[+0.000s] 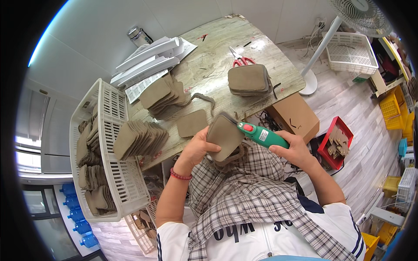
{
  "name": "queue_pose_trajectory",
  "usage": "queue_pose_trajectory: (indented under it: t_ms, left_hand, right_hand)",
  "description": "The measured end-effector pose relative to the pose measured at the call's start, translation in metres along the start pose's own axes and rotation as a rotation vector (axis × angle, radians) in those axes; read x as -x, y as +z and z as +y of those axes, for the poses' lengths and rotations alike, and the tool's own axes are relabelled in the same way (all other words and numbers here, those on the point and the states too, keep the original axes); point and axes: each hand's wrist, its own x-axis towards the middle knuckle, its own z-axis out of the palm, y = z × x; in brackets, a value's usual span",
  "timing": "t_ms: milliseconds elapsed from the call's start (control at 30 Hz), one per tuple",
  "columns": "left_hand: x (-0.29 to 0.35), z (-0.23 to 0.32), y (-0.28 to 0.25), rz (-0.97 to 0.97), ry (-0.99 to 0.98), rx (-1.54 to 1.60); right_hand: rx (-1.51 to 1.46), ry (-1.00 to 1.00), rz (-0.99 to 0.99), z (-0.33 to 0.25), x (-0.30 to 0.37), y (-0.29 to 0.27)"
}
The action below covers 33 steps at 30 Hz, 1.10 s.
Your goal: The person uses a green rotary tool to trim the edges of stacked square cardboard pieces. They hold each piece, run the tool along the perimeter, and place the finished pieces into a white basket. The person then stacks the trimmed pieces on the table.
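Note:
My left hand (200, 148) pinches a brownish-grey rounded-corner pad (225, 135) by its lower left edge, thumb on top, above my lap. In my right hand (294, 150) is a green handheld electric cutter (264, 135) with a red button; its tip meets the pad's upper right edge. Dark trimmed strips (233, 158) hang below the pad. A single flat pad (192, 123) lies on the table just left of it. Further left stand a leaning stack of pads (140, 138) and a looser pile (162, 93). A neat stack (249, 79) sits to the right.
A white plastic crate (126, 182) holding more pads stands at the table's left. Red-handled scissors (240, 58) and papers (150, 61) lie on the worn table (209, 43). Right of the table are a cardboard box (296, 116), a red tray (335, 143) of small pieces, and a fan (359, 15).

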Motion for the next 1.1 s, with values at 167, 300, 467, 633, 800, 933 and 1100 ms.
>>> queue_pose_trajectory:
  t_ms: [167,300,467,633,800,933,1100]
  left_hand:
    - [-0.003,-0.004,-0.001,-0.018,-0.062,-0.03]
    - [-0.001,-0.001,-0.003,-0.055,-0.104,-0.105]
    - [0.002,0.01,-0.011,-0.133,-0.196,-0.255]
    - [0.003,0.013,-0.029,-0.087,-0.106,-0.284]
    - [0.006,0.003,-0.032,0.186,0.039,-0.033]
    - [0.006,-0.009,-0.032,0.253,0.144,0.097]
    - [0.006,-0.008,-0.024,0.304,0.194,0.113]
  right_hand:
    - [-0.042,0.062,-0.001,0.0,-0.004,0.006]
    - [-0.154,0.12,-0.061,0.0,-0.009,0.006]
    - [-0.189,0.133,-0.15,0.003,-0.011,0.001]
    - [-0.223,0.176,-0.191,0.004,-0.009,-0.004]
    - [-0.246,0.22,-0.174,0.013,-0.007,-0.004]
    - [-0.227,0.212,-0.186,0.017,-0.006,-0.002]
    - [-0.225,0.191,-0.174,0.019,-0.004,-0.001]
